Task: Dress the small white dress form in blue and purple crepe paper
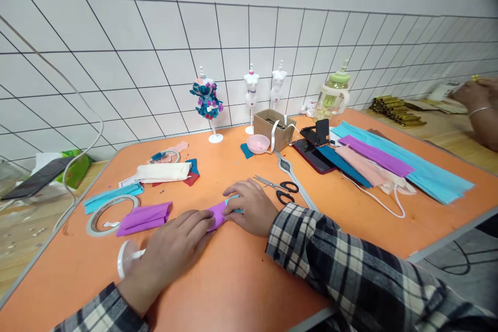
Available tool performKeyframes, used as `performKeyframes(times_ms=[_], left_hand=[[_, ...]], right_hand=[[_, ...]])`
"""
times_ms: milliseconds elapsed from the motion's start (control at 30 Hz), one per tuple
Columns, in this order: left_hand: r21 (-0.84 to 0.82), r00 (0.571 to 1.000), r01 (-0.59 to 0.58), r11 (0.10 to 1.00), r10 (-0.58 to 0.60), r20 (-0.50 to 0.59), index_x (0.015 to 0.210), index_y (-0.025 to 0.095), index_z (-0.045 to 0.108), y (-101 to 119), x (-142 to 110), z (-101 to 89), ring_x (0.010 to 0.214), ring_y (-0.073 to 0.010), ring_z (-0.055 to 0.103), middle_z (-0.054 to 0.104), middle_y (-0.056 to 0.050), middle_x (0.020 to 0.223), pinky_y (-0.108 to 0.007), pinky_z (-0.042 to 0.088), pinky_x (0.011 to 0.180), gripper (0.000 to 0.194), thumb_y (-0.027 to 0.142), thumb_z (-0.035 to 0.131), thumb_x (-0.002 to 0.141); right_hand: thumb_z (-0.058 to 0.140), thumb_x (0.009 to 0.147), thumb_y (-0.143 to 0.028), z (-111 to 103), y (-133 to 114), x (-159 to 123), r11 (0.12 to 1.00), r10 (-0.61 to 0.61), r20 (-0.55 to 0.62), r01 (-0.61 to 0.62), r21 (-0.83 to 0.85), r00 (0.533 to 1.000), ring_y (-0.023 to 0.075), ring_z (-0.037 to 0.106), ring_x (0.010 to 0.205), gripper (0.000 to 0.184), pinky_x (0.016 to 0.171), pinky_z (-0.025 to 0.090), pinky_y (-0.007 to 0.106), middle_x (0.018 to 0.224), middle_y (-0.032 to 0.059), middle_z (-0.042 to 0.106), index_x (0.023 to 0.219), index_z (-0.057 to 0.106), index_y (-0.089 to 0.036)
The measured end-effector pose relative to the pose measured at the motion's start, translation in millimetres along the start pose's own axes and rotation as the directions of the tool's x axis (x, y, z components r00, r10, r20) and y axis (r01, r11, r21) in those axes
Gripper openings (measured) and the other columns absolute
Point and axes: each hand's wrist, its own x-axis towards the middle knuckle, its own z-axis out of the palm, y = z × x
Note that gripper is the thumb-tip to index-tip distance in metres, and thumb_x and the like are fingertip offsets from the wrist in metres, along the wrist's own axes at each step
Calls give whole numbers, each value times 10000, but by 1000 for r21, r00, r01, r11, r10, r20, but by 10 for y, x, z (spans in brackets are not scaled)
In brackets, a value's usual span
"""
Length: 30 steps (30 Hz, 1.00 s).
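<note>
Both hands rest on the orange table [233, 280] around a small folded piece of purple paper [217, 213] with a bit of blue at its far end. My left hand [175, 246] lies over its near end, fingers curled down onto it. My right hand [251, 206] presses its fingertips on the far end. Black-handled scissors [280, 189] lie just right of my right hand. A folded purple sheet [144, 218] and a ring of tape [111, 212] lie to the left. A white stand base [126, 258] sits beside my left wrist.
Three small mannequins [251, 94] stand at the back, one dressed in blue paper [206, 99]. A cardboard box [273, 128], pink bowl [258, 143], phones [313, 154], a bottle [333, 94] and stacked coloured paper sheets [389, 166] lie right. Another person's hand [476, 98] works far right.
</note>
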Motion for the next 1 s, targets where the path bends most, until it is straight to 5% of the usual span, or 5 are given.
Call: performKeyframes(times_ms=[133,267,567,833,1000], left_hand=[[-63,997,47,997,-43,58,1031,205,687,-21,25,-19,936,-258,697,739,-92,1045,-377,562,773,211,361,582,936],[-118,997,63,991,-56,59,1066,215,685,-45,12,-15,940,-237,697,744,-79,1065,-368,557,801,207,290,525,959],[-104,981,144,984,-128,148,1255,233,612,-30,-39,2,1038,-264,680,710,-90,1180,-396,548,858,317,326,508,971],[-69,942,337,939,-336,18,1475,201,393,49,-16,-2,1201,-356,616,599,-172,1376,-478,538,935,745,562,626,867],[-134,883,469,873,-465,60,1408,179,443,92,7,7,922,-323,735,732,-148,1129,-425,588,725,721,589,630,845]], right_hand=[[776,828,-249,1,7,13,1000,-19,6,19,-13,1000,207,590,1110,49,1053,365,439,1133,22,689,834,727,-249],[775,822,-231,-20,59,11,997,-73,12,73,-5,997,209,570,1160,89,1054,374,422,1190,29,674,897,736,-259],[587,736,-31,-97,49,-2,992,-111,-32,113,58,993,219,555,1201,397,1062,395,423,1269,57,634,1059,687,-239],[655,754,-127,-71,74,-1,989,55,17,-57,136,998,256,592,1177,524,1041,439,433,1248,122,660,1268,561,-163],[729,746,-186,-54,12,-26,981,98,162,-123,153,982,252,644,1048,660,950,458,422,1142,72,717,1358,482,-208]])
